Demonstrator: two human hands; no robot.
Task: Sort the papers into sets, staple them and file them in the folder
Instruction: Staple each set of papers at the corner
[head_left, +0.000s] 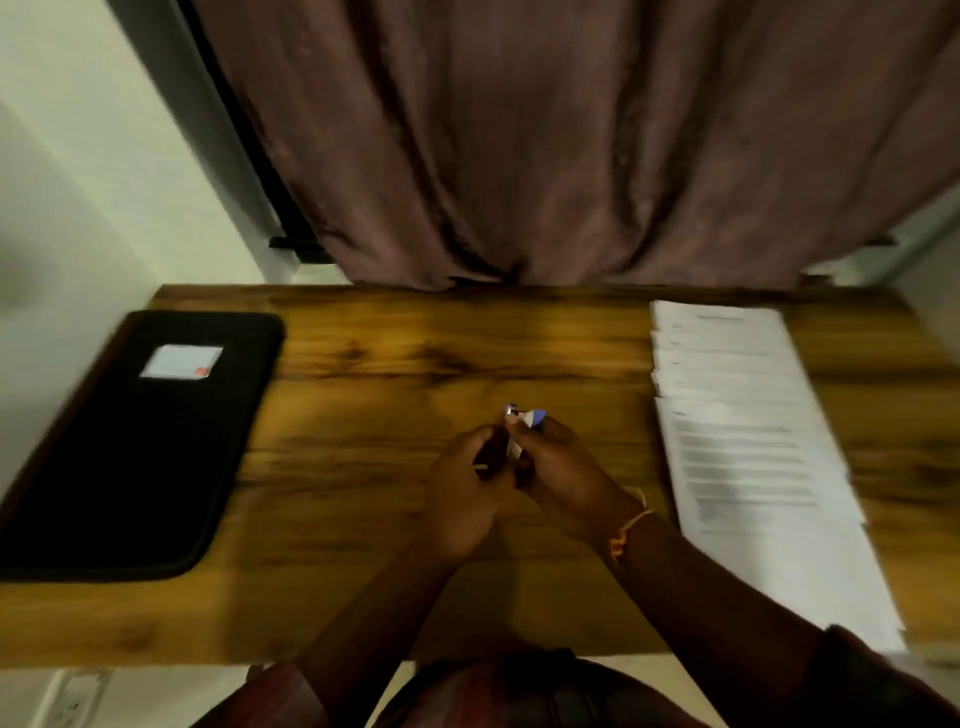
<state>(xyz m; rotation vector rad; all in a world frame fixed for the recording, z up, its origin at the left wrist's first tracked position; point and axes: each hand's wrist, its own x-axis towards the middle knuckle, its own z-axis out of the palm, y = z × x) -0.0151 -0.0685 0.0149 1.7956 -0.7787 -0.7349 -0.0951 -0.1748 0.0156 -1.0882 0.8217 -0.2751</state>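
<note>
Holding a small stapler with both hands, the person has it up just above the table. The left hand curls tight round the dark end. The right hand pinches the white and blue end, and a thin orange band sits on that wrist.

Left of the stapler, well apart from it, lies the black folder. It is closed and has a pale label on top. Right of the stapler lies the pile of papers, spread out a bit like steps. No sheet is in a hand, so I think the sorting has not begun. Beyond the stapler hangs a brown curtain.

What could go wrong? The fingers sit very close to the stapler's mouth, so a hard squeeze could nip one. If the stapler is being pulled open, tiny staples could spill out. The papers run close to the table's edge, so a bump from the right arm could push some off.

Most of the stapler is hidden inside the hands, so I cannot tell if it is open. Everything is blurry, and the words on the papers cannot be read. The folder's left side is cut off.
</note>
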